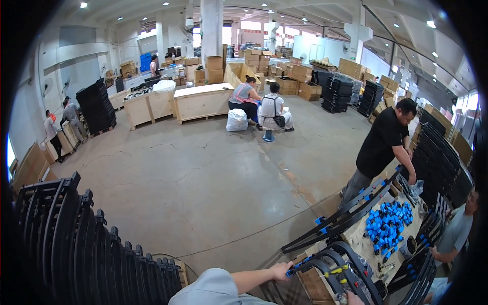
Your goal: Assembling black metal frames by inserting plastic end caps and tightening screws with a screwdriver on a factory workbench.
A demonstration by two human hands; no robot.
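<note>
A curved black plastic frame [339, 268] with small blue and yellow clips on it lies at the near end of the wooden worktable [362, 239], partly over its edge. The person's left hand [281, 270] is clenched around the frame's near end, beside a blue clip, the forearm coming in from a grey sleeve at the lower edge. The right hand [354, 299] is only just visible at the bottom edge, close against the frame's lower part; whether it grips anything cannot be told. Farther along the worktable, two long black bars [345, 213] with blue clips lie slanted across its left side, and a heap of blue plastic clips [387, 224] covers its middle. At the far end of the worktable a person in a black shirt [382, 147] bends over it, one hand down at the bars. On the worktable's right side another person in a light shirt [456, 231] leans in. Left of the worktable, across bare concrete floor [203, 178], stands a dense row of stacked black frames [86, 249].
</note>
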